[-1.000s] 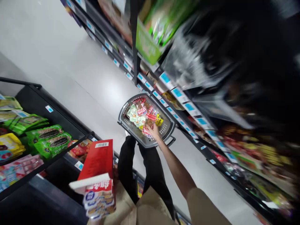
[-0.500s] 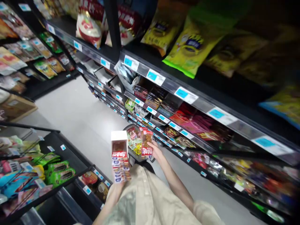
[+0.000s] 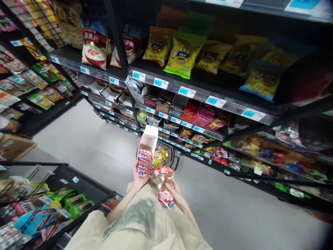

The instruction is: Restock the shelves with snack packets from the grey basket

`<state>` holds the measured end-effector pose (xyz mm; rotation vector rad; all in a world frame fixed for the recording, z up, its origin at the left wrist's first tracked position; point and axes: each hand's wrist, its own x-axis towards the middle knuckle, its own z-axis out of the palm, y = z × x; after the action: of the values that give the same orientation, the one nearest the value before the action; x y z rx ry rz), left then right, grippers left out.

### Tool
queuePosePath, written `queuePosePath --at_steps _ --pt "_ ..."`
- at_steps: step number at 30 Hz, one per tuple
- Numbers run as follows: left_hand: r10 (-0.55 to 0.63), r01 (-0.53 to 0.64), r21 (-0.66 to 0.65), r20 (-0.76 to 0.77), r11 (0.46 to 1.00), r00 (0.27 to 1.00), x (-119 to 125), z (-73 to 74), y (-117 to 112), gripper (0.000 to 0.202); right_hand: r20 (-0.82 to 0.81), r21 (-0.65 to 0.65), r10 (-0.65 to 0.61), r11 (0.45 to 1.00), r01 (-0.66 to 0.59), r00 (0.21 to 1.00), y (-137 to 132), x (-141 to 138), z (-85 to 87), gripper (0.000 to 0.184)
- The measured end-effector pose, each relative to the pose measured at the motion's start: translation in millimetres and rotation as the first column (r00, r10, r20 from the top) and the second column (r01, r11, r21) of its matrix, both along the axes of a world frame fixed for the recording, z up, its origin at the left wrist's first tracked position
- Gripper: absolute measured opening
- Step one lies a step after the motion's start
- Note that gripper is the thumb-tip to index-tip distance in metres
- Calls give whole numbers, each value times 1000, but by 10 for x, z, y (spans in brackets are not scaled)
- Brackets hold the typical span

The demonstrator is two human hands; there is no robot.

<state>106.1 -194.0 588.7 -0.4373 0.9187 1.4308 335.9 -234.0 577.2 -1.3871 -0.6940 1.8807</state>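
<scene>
My left hand [image 3: 139, 178] is wrapped round the lower end of an open white cardboard box [image 3: 151, 134], which is tilted toward me. Several red-and-white snack packets [image 3: 144, 162] stand in a row inside its near part, while its far part shows bare cardboard. In front of my shirt, my right hand [image 3: 174, 194] grips a clear snack packet [image 3: 165, 184] with red printed ends and brown food inside. Behind the box, partly covered by it, a dark basket [image 3: 170, 152] holds yellow and other coloured packets [image 3: 160, 157].
A tall black shelf [image 3: 166, 92] with yellow snack bags [image 3: 184, 55] and boxed goods runs along the front and right. Another rack [image 3: 85, 180] with green and blue packages stands close on my left. Grey floor [image 3: 109, 142] lies between them; a cardboard carton [image 3: 17, 149] sits far left.
My view has shifted. The box in my left hand has moved right, in front of the basket. My right hand has brought its packet down and closer to my body, away from above the basket.
</scene>
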Motion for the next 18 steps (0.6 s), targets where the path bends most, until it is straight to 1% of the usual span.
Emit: queuePosePath --at_steps 2,5,8,10,12,15,16,18 --pt "5 -6 57 23 998 1000 -63 7 -44 25 5 83 55 995 -55 998 -170 -151 82 63" --pt "-20 20 88 -1 996 1000 -134 11 -94 20 48 180 71 980 -79 996 -307 -286 201 57" --pt "-32 33 98 -10 995 999 -178 27 -132 18 76 216 90 971 -105 993 -392 -317 302 53" --pt "-41 42 100 -9 994 999 -191 38 -157 18 72 217 91 971 -105 993 -449 -306 344 51" --pt "-54 54 103 -1 993 999 -192 39 -185 19 49 189 67 979 -75 997 -504 -278 365 51" --pt "-85 83 103 21 991 996 -184 15 -231 20 31 150 -22 989 17 999 -538 -197 389 55" --pt "-100 97 104 29 990 995 -182 3 -245 21 43 162 -57 986 49 997 -521 -160 408 56" --pt "-136 132 111 31 985 990 -180 -20 -269 22 101 237 -113 968 86 988 -429 -80 485 56"
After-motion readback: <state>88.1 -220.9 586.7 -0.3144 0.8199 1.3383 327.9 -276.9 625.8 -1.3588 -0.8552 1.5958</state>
